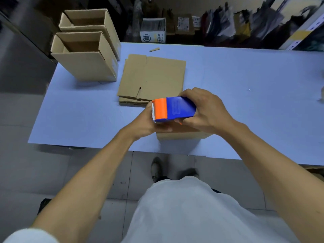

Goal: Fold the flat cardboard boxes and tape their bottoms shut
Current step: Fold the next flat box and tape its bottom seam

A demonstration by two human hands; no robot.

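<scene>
Cardboard box (182,135) mostly hidden, perhaps under tape dispenser (173,109)

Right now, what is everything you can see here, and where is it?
Open boxes: two, brown, table's far left.
Flat boxes: a stack, brown, table's middle.
Box being taped: one, brown, near edge, under the hands.
Tape dispenser: one, blue and orange, held over that box.
Cardboard scrap: one, brown, far edge.
Table: one, light blue.
White carton: one, behind the table.
Left hand: holds the dispenser's orange end.
Right hand: grips its blue body.
</scene>
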